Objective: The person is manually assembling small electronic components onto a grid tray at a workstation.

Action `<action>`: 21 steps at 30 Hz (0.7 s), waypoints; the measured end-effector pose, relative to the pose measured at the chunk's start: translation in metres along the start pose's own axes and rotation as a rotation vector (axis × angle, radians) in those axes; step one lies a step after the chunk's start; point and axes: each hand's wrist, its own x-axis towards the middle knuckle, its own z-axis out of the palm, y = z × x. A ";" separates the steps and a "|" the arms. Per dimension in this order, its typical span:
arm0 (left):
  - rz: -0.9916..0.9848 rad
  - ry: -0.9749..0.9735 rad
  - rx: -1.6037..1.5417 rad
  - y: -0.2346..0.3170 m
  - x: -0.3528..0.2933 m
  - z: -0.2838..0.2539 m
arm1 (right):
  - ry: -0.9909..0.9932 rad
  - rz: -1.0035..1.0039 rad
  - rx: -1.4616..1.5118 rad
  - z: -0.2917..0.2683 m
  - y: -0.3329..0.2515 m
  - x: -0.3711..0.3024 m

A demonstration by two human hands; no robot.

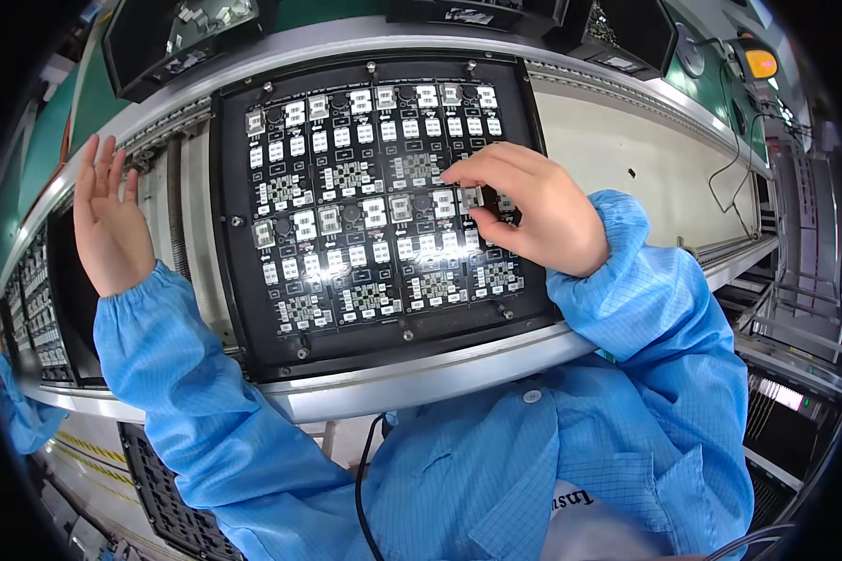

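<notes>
While a small part (470, 198) is sitting at the board's (331, 292) right side, the right hand (544, 210) is curving narrowly about it, grip not discernible, and is blocking neighbouring components. A black frame (374, 352) is surrounding the board. Leftward, the left hand (112, 224) is hanging empty, spread wide. Dark bins (182, 45) are standing beyond.

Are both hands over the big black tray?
No, only the right hand is over the tray; the left hand is off to its left.
</notes>
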 end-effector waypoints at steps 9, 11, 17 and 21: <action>0.052 -0.016 -0.001 0.002 -0.013 0.016 | 0.025 -0.035 -0.164 0.003 0.001 -0.002; 0.077 -0.043 0.006 0.001 -0.014 0.019 | 0.015 -0.032 -0.178 0.001 0.002 -0.002; -0.361 -0.767 -0.950 -0.016 0.029 -0.052 | 0.007 -0.044 -0.168 -0.001 -0.001 0.001; -0.381 -0.794 -1.002 -0.015 0.025 -0.049 | 0.003 -0.064 -0.183 -0.002 -0.002 0.001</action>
